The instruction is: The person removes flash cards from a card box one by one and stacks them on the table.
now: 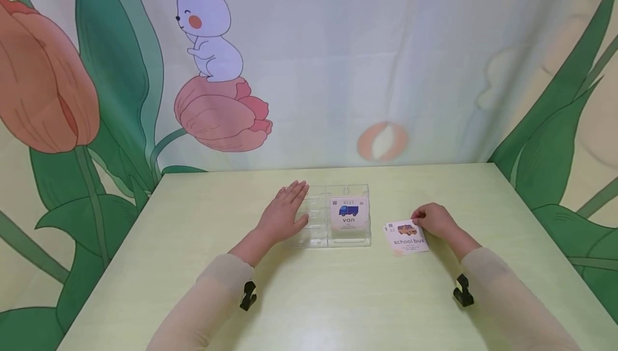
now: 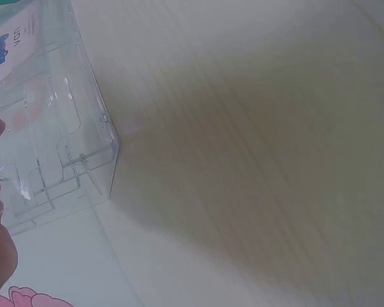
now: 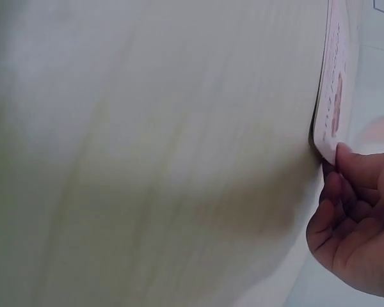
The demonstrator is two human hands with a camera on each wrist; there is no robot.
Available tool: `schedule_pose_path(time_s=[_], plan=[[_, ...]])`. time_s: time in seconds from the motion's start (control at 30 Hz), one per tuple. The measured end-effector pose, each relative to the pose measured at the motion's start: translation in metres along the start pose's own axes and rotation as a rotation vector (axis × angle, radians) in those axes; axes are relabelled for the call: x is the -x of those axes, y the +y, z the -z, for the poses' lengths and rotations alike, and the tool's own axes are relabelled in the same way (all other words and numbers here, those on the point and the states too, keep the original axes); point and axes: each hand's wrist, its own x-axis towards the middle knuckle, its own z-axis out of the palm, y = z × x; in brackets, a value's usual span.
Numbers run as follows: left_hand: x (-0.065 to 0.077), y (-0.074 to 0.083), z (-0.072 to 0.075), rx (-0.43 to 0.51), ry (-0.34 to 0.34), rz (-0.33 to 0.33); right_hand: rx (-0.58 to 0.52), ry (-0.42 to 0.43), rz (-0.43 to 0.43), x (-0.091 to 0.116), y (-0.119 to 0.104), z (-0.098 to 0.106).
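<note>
A clear plastic tray (image 1: 326,243) with two compartments lies on the table. My left hand (image 1: 284,214) rests over its left compartment, fingers straight, covering part of it. In the right compartment a "van" card (image 1: 348,212) with a blue truck picture faces up; the left wrist view also catches this van card (image 2: 11,45). To the right of the tray is a "school bus" card (image 1: 407,237), on top of at least one other card. My right hand (image 1: 436,219) pinches its upper right corner between thumb and fingers, as the right wrist view shows on the card edge (image 3: 333,96).
The pale wood-grain table (image 1: 309,297) ends at a hanging cloth (image 1: 309,72) printed with flowers and a rabbit. Black clips (image 1: 248,295) sit at both wrists by the sleeves.
</note>
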Motion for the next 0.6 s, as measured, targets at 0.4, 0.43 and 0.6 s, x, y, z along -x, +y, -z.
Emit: schedule_pose_path(time_s=[0.4, 0.43, 0.6], plan=[[-0.0003, 0.0003, -0.0011, -0.025, -0.017, 0.005, 0.021, 0.001, -0.065, 0.0083, -0.0021, 0.0023], [-0.0004, 0.0002, -0.0010, -0.024, -0.013, 0.003, 0.017, 0.002, -0.064, 0.0090, -0.0024, 0.0031], [-0.0006, -0.0003, -0.0010, -0.012, -0.010, -0.005, -0.043, -0.005, -0.061, 0.0104, -0.0037, 0.0093]])
